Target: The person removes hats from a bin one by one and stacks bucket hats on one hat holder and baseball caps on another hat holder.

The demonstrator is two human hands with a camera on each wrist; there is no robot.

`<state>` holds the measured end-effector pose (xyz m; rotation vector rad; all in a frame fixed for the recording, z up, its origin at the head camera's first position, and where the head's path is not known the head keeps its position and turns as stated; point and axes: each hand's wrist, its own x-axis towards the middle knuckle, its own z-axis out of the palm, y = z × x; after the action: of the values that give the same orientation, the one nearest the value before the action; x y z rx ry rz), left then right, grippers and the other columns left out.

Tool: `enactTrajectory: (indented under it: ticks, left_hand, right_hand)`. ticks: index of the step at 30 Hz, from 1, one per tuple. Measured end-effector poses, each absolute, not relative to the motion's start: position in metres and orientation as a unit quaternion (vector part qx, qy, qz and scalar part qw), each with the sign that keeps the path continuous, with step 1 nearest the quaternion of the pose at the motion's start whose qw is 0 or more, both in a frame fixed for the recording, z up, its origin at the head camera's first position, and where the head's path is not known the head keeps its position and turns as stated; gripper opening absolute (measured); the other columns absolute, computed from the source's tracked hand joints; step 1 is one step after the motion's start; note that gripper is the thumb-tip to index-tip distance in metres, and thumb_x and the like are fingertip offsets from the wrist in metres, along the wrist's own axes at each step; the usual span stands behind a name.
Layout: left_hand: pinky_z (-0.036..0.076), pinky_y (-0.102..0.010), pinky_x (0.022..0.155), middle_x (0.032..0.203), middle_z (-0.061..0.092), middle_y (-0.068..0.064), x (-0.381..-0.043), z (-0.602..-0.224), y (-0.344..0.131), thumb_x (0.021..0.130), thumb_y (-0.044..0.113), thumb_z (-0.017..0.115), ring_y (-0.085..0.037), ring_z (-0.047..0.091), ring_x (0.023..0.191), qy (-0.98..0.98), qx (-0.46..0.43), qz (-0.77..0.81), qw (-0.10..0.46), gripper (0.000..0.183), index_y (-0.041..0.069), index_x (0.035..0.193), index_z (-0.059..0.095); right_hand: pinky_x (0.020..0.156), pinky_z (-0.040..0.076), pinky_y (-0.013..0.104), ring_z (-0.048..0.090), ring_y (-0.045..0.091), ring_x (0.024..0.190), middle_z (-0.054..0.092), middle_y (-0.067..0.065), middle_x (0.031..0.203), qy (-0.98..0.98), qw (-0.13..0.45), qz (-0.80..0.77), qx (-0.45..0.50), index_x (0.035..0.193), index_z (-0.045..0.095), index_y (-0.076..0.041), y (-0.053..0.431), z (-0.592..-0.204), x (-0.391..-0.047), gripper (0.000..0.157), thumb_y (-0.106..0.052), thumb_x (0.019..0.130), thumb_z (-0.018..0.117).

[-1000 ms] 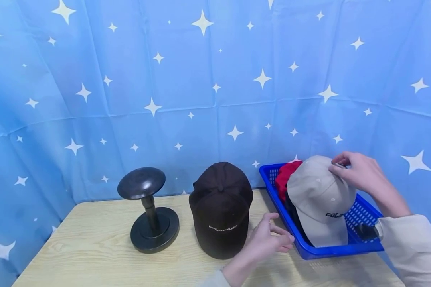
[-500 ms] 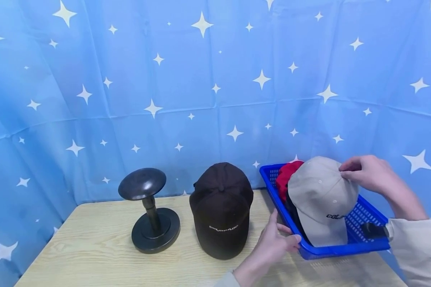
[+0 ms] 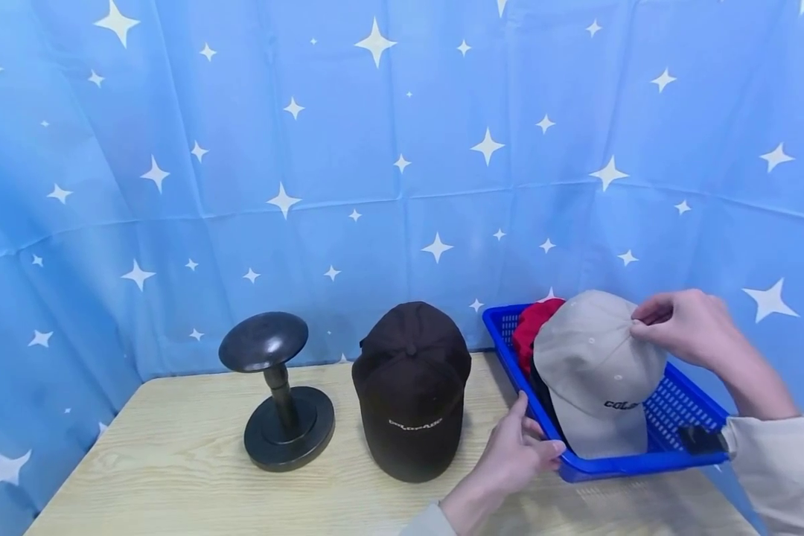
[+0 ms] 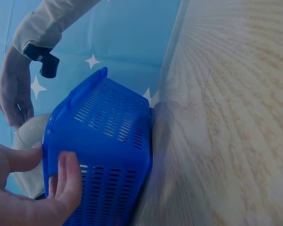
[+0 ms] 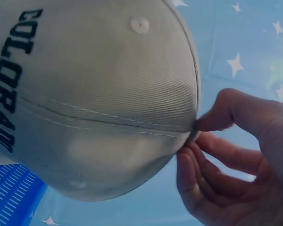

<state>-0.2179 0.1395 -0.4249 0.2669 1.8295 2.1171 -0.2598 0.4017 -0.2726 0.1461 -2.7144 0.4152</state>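
My right hand [image 3: 697,327] pinches the top of a light grey baseball cap [image 3: 596,365] between thumb and fingertips; the right wrist view shows the pinch [image 5: 226,155] at the crown's button. The cap sits brim toward me in a blue plastic basket [image 3: 636,467], over a red cap [image 3: 529,335] and something dark that it mostly hides. At the basket's near left corner, my left hand [image 3: 512,454] grips the rim. In the left wrist view its thumb [image 4: 26,159] lies on the rim and its fingers [image 4: 68,181] against the outer slotted wall.
A dark brown cap [image 3: 412,394] with white lettering stands left of the basket on the wooden table [image 3: 174,439]. Farther left is a black hat stand [image 3: 284,417] with a domed top. Behind everything hangs a blue star-patterned curtain [image 3: 348,149].
The left hand has moved right from beside the brown cap onto the basket's rim. My right hand has shifted slightly right along the grey cap's crown and now pinches its top.
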Motion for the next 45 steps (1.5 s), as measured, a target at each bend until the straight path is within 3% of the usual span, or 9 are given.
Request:
enactTrajectory:
  ticks: [7, 11, 18, 25, 28, 32, 35, 40, 45]
  left_hand:
    - [0.065, -0.035, 0.074, 0.096, 0.058, -0.004, -0.216, -0.424, 0.140, 0.089, -0.008, 0.074, -0.024, 0.074, 0.076, 0.636, 0.101, 0.748, 0.157, 0.084, 0.008, 0.161, 0.034]
    - [0.065, -0.037, 0.073, 0.089, 0.061, -0.004, -0.214, -0.422, 0.140, 0.089, -0.008, 0.074, -0.030, 0.077, 0.075, 0.634, 0.095, 0.751, 0.155, 0.083, 0.007, 0.160, 0.035]
    - [0.065, -0.033, 0.069, 0.084, 0.062, -0.002, -0.214, -0.421, 0.142, 0.088, -0.007, 0.075, -0.028, 0.076, 0.072, 0.637, 0.092, 0.750, 0.150, 0.084, 0.006, 0.160, 0.034]
    - [0.065, -0.033, 0.068, 0.084, 0.060, -0.003, -0.214, -0.422, 0.142, 0.088, -0.009, 0.074, -0.026, 0.074, 0.069, 0.635, 0.091, 0.753, 0.143, 0.085, 0.006, 0.160, 0.034]
    - [0.065, -0.031, 0.067, 0.083, 0.060, -0.004, -0.214, -0.422, 0.141, 0.087, -0.010, 0.074, -0.022, 0.073, 0.067, 0.635, 0.087, 0.755, 0.139, 0.085, 0.006, 0.160, 0.034]
    - [0.064, -0.030, 0.066, 0.083, 0.061, -0.003, -0.215, -0.422, 0.141, 0.086, -0.010, 0.075, -0.020, 0.073, 0.066, 0.632, 0.081, 0.758, 0.138, 0.085, 0.007, 0.160, 0.035]
    - [0.065, -0.033, 0.067, 0.082, 0.062, -0.003, -0.216, -0.422, 0.141, 0.086, -0.008, 0.077, -0.021, 0.073, 0.066, 0.634, 0.074, 0.757, 0.138, 0.085, 0.009, 0.159, 0.037]
    - [0.063, -0.035, 0.075, 0.089, 0.069, 0.000, -0.215, -0.418, 0.134, 0.095, 0.015, 0.074, -0.021, 0.075, 0.078, 0.687, 0.082, 0.712, 0.120, 0.066, 0.013, 0.154, 0.046]
    - [0.055, -0.035, 0.091, 0.114, 0.074, 0.009, -0.209, -0.403, 0.121, 0.105, 0.053, 0.051, -0.013, 0.068, 0.111, 0.798, 0.122, 0.589, 0.037, 0.042, 0.026, 0.132, 0.068]
  right_hand:
    - [0.056, 0.040, 0.022, 0.051, -0.013, 0.063, 0.078, 0.007, 0.081, -0.953, 0.247, 0.172, 0.029, 0.094, 0.080, -0.006, 0.398, -0.274, -0.255, 0.024, -0.027, 0.083, 0.081]
    - [0.056, 0.039, 0.020, 0.049, -0.014, 0.061, 0.078, 0.012, 0.082, -0.946, 0.268, 0.184, 0.019, 0.096, 0.079, -0.003, 0.395, -0.273, -0.253, 0.027, -0.027, 0.083, 0.081]
    - [0.054, 0.038, 0.019, 0.047, -0.017, 0.059, 0.078, 0.015, 0.082, -0.930, 0.302, 0.208, -0.002, 0.099, 0.078, -0.002, 0.392, -0.265, -0.244, 0.026, -0.024, 0.085, 0.080]
    - [0.069, 0.031, 0.022, 0.039, -0.026, 0.058, 0.076, 0.013, 0.078, -0.913, 0.350, 0.210, -0.023, 0.099, 0.077, 0.000, 0.385, -0.252, -0.242, 0.026, -0.023, 0.085, 0.077]
    - [0.070, 0.030, 0.020, 0.039, -0.027, 0.058, 0.072, -0.012, 0.068, -0.908, 0.360, 0.212, -0.019, 0.098, 0.077, 0.000, 0.381, -0.244, -0.240, 0.026, -0.022, 0.085, 0.076]
    - [0.072, 0.026, 0.014, 0.038, -0.031, 0.058, 0.045, -0.049, 0.062, -0.901, 0.374, 0.219, -0.012, 0.098, 0.077, 0.001, 0.377, -0.235, -0.234, 0.026, -0.021, 0.085, 0.074]
    - [0.073, 0.025, 0.012, 0.038, -0.032, 0.059, 0.040, -0.055, 0.062, -0.895, 0.384, 0.225, -0.010, 0.098, 0.076, 0.001, 0.372, -0.228, -0.230, 0.026, -0.021, 0.085, 0.073]
    - [0.071, 0.027, 0.009, 0.042, -0.031, 0.059, 0.042, -0.053, 0.064, -0.886, 0.399, 0.238, 0.001, 0.098, 0.077, -0.001, 0.358, -0.220, -0.222, 0.024, -0.020, 0.085, 0.074]
    - [0.066, 0.032, 0.000, 0.048, -0.029, 0.060, 0.049, -0.050, 0.067, -0.867, 0.421, 0.265, 0.018, 0.096, 0.078, -0.003, 0.340, -0.215, -0.212, 0.020, -0.018, 0.083, 0.078]
